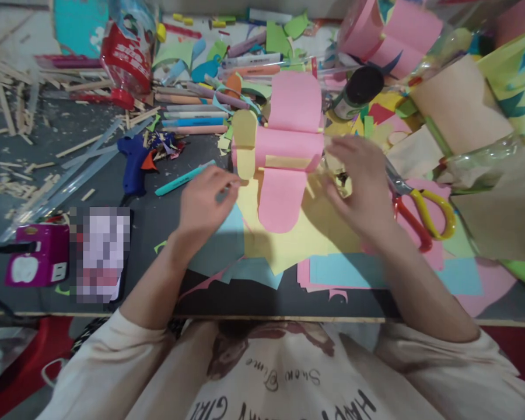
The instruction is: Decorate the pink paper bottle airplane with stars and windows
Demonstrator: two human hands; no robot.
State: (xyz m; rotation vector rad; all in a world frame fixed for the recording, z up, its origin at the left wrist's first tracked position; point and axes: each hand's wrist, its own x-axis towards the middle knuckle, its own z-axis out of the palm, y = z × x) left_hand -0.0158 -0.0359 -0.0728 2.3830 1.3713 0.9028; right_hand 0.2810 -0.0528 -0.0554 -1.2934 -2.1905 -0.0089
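Observation:
A pink paper model (289, 146) lies in front of me: a rolled tube with two rounded pink flaps. A yellow rounded paper strip (245, 140) sits at its left end. My left hand (205, 198) hovers just left of that end, fingers loosely bent, thumb and forefinger slightly apart, with nothing visible between them. At the tube's right end is my right hand (361, 186), open, thumb and fingers apart; whether its fingertips touch the model I cannot tell. Underneath the model lies a yellow paper sheet (284, 251).
Scissors (424, 216) lie right of my right hand. On the left are a blue glue gun (133, 163), a teal marker (184, 177), a phone (102, 254) and a purple charger (37, 255). Markers, a dark-lidded jar (361, 90), a plastic bottle (129, 55) and paper scraps crowd the back.

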